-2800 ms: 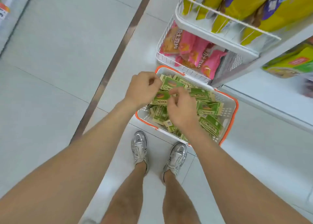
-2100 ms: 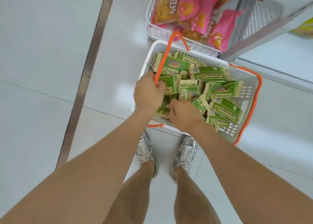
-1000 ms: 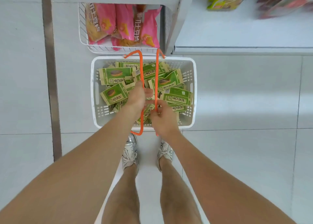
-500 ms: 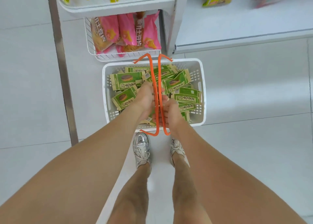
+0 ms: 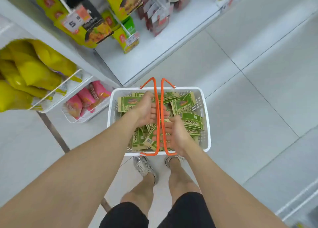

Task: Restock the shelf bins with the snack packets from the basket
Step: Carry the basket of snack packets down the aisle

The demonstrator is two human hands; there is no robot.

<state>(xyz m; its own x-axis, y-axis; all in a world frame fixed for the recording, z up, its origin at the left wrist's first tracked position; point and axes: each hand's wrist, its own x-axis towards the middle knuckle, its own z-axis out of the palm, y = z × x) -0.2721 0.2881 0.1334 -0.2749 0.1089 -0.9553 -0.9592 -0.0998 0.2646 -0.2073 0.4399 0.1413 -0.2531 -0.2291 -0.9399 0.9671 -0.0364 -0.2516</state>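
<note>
A white basket (image 5: pixel 187 88) holds several green snack packets (image 5: pixel 184 103), and its two orange handles (image 5: pixel 155 93) stand upright side by side over the middle. My left hand (image 5: pixel 146 110) is on the left of the handles, palm turned toward them, with straight fingers reaching under them. My right hand (image 5: pixel 175 133) is on the right, nearer to me, its straight fingers touching the handles from that side. Neither hand holds a packet. A white wire shelf bin (image 5: pixel 72 120) with pink packets (image 5: pixel 86 98) sits low, left of the basket.
An upper wire bin with yellow bags (image 5: pixel 34 72) juts out at the left. White shelving (image 5: pixel 130 62) behind the basket carries hanging snack packs (image 5: pixel 96 29). My shoes (image 5: pixel 144 165) stand just behind the basket on the tiled floor. A metal floor strip (image 5: pixel 53 133) runs on the left.
Earlier both hands reached among the packets, then brought the orange handles upright and closed round them. Now the fingers have straightened beside the handles, and the view has tilted up toward the shelves.
</note>
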